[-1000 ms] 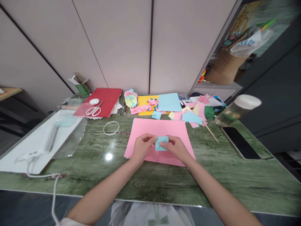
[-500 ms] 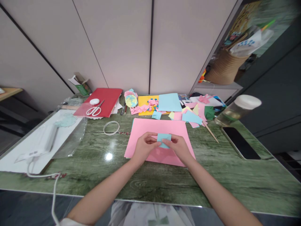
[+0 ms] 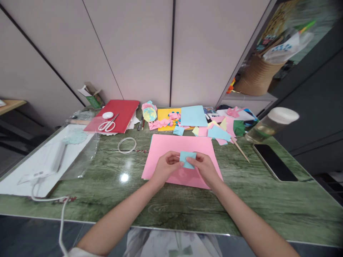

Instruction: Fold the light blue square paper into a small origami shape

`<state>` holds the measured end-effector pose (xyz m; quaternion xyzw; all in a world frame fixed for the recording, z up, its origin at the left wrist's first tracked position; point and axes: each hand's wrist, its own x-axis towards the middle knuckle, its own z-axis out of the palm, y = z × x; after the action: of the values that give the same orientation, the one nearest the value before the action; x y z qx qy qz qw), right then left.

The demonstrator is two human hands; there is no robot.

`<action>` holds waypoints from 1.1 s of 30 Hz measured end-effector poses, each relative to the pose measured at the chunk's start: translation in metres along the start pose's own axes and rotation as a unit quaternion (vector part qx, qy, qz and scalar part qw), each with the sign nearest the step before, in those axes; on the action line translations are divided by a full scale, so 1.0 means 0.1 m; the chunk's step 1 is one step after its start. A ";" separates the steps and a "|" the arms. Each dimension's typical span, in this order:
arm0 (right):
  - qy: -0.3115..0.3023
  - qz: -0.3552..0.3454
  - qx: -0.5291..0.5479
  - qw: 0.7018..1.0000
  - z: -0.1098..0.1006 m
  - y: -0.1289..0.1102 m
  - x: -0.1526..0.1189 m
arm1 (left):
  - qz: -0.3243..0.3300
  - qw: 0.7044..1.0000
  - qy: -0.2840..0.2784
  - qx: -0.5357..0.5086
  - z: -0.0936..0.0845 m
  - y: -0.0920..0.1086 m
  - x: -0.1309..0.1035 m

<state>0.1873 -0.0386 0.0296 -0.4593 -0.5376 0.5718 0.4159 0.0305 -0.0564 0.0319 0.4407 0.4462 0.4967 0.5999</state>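
Between my two hands is a small light blue square of folded paper, held over a stack of pink paper sheets. My left hand is closed on its left edge, the thumb at the lower left corner. On the right side my right hand pinches it, with the thumb lying across the front. The fingers behind the paper are partly hidden. Beyond the stack lie a small blue folded paper piece and a larger blue sheet.
On the left are scissors on a red folder, a coiled white cable and a white power strip. Paper scraps, a wooden stick, a phone and a bottle are on the right.
The blue folded paper has shifted very slightly to the right in my hands, and my right thumb has slid a little with it. Both hands keep their grip.
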 end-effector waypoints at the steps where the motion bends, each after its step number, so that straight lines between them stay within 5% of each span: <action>1: -0.001 -0.002 -0.006 1.000 0.00 0.00 0.00 | -0.003 1.000 0.002 0.008 0.00 0.00 0.00; 20: 0.030 -0.069 -0.095 0.993 0.05 -0.04 -0.03 | 0.008 1.000 -0.002 0.012 0.01 0.01 -0.01; 33: 0.028 -0.065 -0.001 0.997 0.02 -0.01 -0.03 | 0.006 1.000 -0.004 -0.019 0.02 0.05 -0.02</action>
<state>0.1864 -0.0414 0.0303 -0.4397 -0.5554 0.5297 0.4665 0.0310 -0.0584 0.0369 0.4341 0.4318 0.5065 0.6071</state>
